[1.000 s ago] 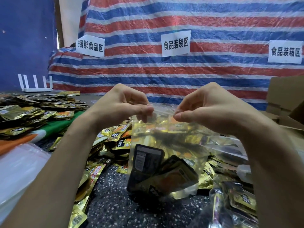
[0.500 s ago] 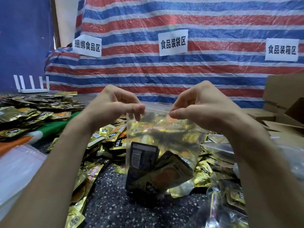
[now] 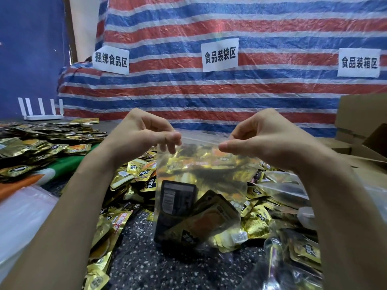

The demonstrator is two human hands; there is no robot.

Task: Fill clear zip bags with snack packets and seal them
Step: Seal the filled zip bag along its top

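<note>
Clear plastic of the zip bag hangs upright in the head view, lifted above the speckled tabletop, with gold foil snack packets and one black packet inside. Its zip edge runs side to side, level between the hands. The left hand pinches the left end between thumb and forefinger, and the right hand pinches the right part the same way, so both are equally near. Sealing likely means running a pinch along that edge. Whether the zip is already pressed closed cannot be told.

Loose packets lie heaped below and to the left, their brand characters too small to read. On the striped tarp three paper signs read 捆绑食品区, 食品装袋区 and 食品装箱区. Cardboard boxes stand at right.
</note>
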